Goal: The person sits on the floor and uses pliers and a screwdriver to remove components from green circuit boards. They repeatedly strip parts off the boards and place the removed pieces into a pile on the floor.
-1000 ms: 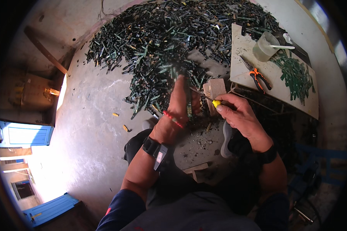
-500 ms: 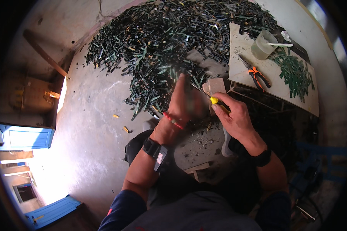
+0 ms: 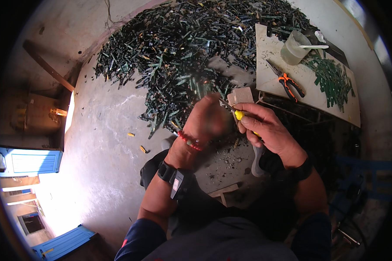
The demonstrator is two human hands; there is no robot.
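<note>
My right hand [image 3: 270, 129] is closed around the yellow handle of a screwdriver [image 3: 239, 115]. Its thin metal shaft points up and left toward my left hand [image 3: 204, 116], which wears a red bead bracelet. A blur covers that hand's palm side, so its fingers and anything in them cannot be made out. Just beyond the screwdriver stands a tan brick-like block [image 3: 242, 96]. Ahead of both hands, a large heap of dark green and black strips [image 3: 174, 65] spreads across the floor.
On the pale board [image 3: 270, 48] at the right lie orange-and-black pliers [image 3: 287, 82], a pile of green strips [image 3: 333, 85] and a translucent cup [image 3: 294, 50] with a white-handled utensil [image 3: 313, 46]. Two small yellow pieces [image 3: 143, 149] rest on the floor [image 3: 104, 143] at left. Dark crumbs lie below my hands.
My left hand has drawn back a little toward me, its fingertips lower than before. My right hand keeps hold of the screwdriver, with its fingers shifted slightly around the handle.
</note>
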